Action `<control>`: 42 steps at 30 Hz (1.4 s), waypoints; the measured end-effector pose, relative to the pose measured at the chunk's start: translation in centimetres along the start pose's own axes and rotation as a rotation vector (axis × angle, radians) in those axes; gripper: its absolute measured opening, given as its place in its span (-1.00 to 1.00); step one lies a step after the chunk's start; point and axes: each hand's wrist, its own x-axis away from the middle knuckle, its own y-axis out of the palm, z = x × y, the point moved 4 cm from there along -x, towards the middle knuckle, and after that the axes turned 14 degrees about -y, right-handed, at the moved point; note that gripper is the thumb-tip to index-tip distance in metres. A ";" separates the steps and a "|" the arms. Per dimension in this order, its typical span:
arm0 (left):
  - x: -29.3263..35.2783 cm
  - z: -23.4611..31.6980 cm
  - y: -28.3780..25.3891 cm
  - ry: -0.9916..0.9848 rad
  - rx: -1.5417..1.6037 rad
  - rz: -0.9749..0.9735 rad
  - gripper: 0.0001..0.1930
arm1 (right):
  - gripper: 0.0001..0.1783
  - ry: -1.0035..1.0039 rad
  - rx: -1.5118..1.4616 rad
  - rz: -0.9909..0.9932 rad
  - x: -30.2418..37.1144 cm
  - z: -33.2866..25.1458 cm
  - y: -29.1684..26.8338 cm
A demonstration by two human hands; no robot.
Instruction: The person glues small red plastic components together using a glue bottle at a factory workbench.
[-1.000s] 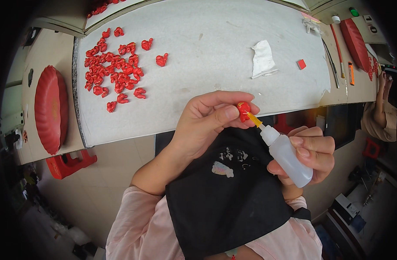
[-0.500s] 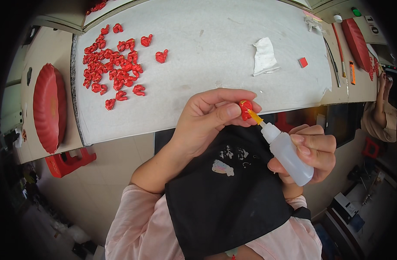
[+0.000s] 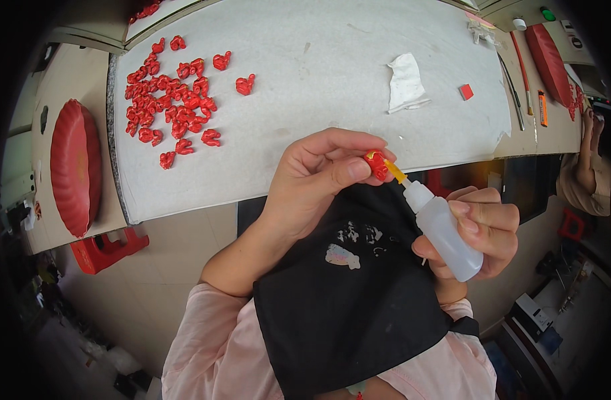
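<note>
Between the thumb and fingers of my left hand (image 3: 325, 167) is a small red figurine (image 3: 376, 165) with yellow marks on it. My right hand (image 3: 482, 230) grips a translucent squeeze bottle (image 3: 449, 233), tilted so that its yellow tip (image 3: 395, 172) meets the figurine's right side. Both hands are raised over the near edge of the table, in front of the black apron (image 3: 345, 300). At the left of the white table covering lies a loose cluster of similar red figurines (image 3: 179, 100), with a single one (image 3: 245, 84) lying a little apart from it.
A crumpled white cloth (image 3: 407, 83) and a small red square (image 3: 466, 92) lie on the table covering (image 3: 319, 80). Red fluted trays (image 3: 75, 167) stand at both sides. A red-handled brush (image 3: 521, 73) and an orange tube (image 3: 543, 109) lie at the right. Another person's arm (image 3: 587, 153) shows far right.
The figurine has turned slightly in my left fingers and now shows more of its yellow marking. Both hands have shifted only a little, with the bottle tip still at the figurine.
</note>
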 end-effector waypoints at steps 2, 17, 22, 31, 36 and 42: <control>0.1 -0.1 -0.2 0.018 0.027 -0.009 -0.78 | -0.49 -0.016 0.006 -0.019 -0.1 -0.1 0.2; -0.3 0.3 -0.2 0.127 -0.089 0.060 -0.77 | -0.50 -0.020 -0.046 -0.101 -0.5 0.5 -0.3; -0.3 0.7 -0.7 0.038 0.091 0.042 -0.78 | -0.54 0.129 -0.114 0.034 -1.7 3.1 -1.3; -0.1 2.0 -2.3 0.065 0.139 0.062 -0.80 | -0.73 0.361 -0.031 -0.345 -11.6 21.5 6.5; 0.1 2.7 -2.6 0.048 0.139 0.076 -0.80 | -0.74 0.061 0.458 -0.527 -15.3 29.2 10.5; 0.1 3.0 -3.2 0.030 0.129 0.096 -0.80 | -0.48 0.631 0.367 -0.987 -18.3 21.9 12.9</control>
